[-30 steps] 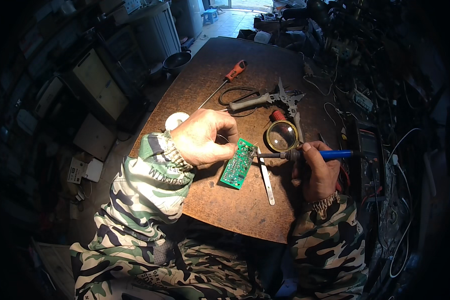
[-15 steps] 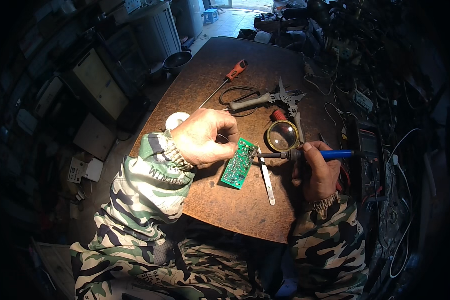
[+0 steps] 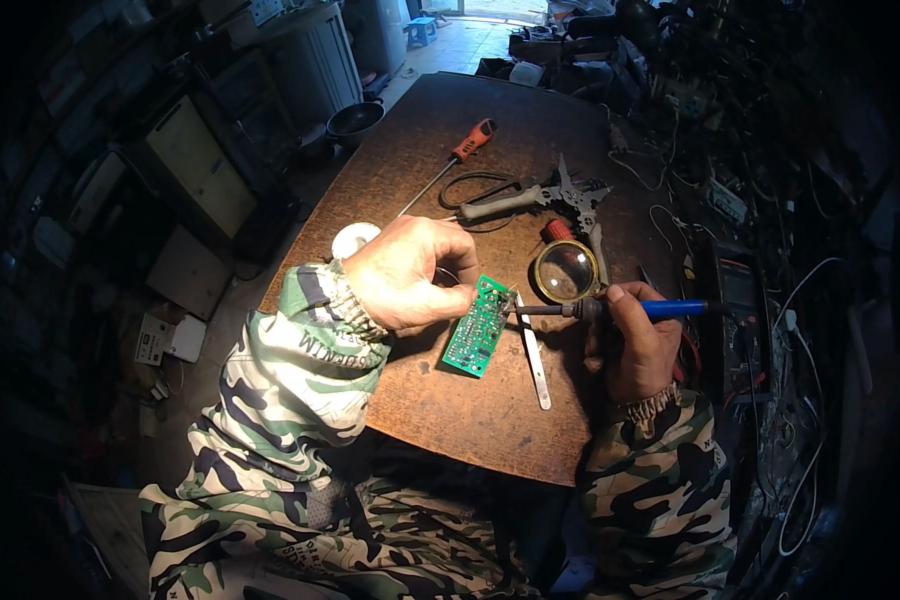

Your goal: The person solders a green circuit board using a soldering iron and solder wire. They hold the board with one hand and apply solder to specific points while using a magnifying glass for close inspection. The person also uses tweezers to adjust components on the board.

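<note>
My left hand (image 3: 415, 272) grips a green circuit board (image 3: 476, 335) by its left edge, thumb toward me; the fingers behind it are partly hidden. The board is tilted above the table, its soldered side up. In my right hand (image 3: 642, 345) is a soldering iron (image 3: 675, 308) with a blue handle, held like a pen. Its tip reaches left to the board's right edge near the upper corner; whether it touches a joint is too small to tell. Metal tweezers (image 3: 535, 362) lie just right of the board. A round magnifying glass (image 3: 566, 271) lies behind the iron.
On the brown table (image 3: 440, 430) lie an orange-handled screwdriver (image 3: 475, 140), pliers (image 3: 570, 200) and a white spool (image 3: 354, 240) beside my left wrist. A multimeter (image 3: 738, 290) and tangled cables crowd the right side. A dark pan (image 3: 355, 121) sits beyond the left edge.
Almost nothing differs. Both hands, the board and the soldering iron stay in about the same place.
</note>
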The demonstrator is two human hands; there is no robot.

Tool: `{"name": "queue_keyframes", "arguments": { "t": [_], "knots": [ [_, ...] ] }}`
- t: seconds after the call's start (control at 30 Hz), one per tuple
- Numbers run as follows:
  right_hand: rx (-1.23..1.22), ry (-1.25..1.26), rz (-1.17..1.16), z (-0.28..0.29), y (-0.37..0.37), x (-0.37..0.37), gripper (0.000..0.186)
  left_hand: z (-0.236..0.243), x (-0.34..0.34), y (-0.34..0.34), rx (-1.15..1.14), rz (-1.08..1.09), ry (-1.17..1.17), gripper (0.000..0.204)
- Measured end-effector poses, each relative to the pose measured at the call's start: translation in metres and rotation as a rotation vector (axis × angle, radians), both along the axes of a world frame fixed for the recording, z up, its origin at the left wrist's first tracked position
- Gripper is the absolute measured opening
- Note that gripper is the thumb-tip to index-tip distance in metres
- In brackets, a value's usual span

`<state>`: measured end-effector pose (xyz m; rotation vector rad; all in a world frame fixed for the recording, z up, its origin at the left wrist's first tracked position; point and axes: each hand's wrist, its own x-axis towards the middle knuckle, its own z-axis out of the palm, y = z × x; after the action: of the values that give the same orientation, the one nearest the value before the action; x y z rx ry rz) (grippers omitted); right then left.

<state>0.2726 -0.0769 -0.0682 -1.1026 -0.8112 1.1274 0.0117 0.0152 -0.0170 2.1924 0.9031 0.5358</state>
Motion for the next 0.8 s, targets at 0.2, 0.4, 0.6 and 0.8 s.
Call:
{"name": "queue_keyframes", "arguments": {
  "t": [0.2, 0.4, 0.6, 0.8],
  "knots": [
    [0.004, -0.010, -0.003, 0.0003, -0.0008, 0.0012, 0.021, 0.0032, 0.0020, -0.0014, -0.031, 0.005, 0.008, 0.016],
    [0.011, -0.018, -0.009, -0.0010, 0.0007, -0.0004, 0.021, 0.0036, 0.0007, -0.0013, -0.032, 0.007, 0.012, 0.017],
    [0.021, -0.015, -0.019, 0.0009, -0.0002, -0.0018, 0.021, 0.0037, 0.0016, -0.0009, -0.031, -0.002, 0.016, 0.017],
    [0.035, -0.005, 0.001, 0.0002, 0.0020, -0.0034, 0.021, 0.0057, -0.0017, -0.0037, -0.068, 0.037, 0.019, 0.017]
  ]
}}
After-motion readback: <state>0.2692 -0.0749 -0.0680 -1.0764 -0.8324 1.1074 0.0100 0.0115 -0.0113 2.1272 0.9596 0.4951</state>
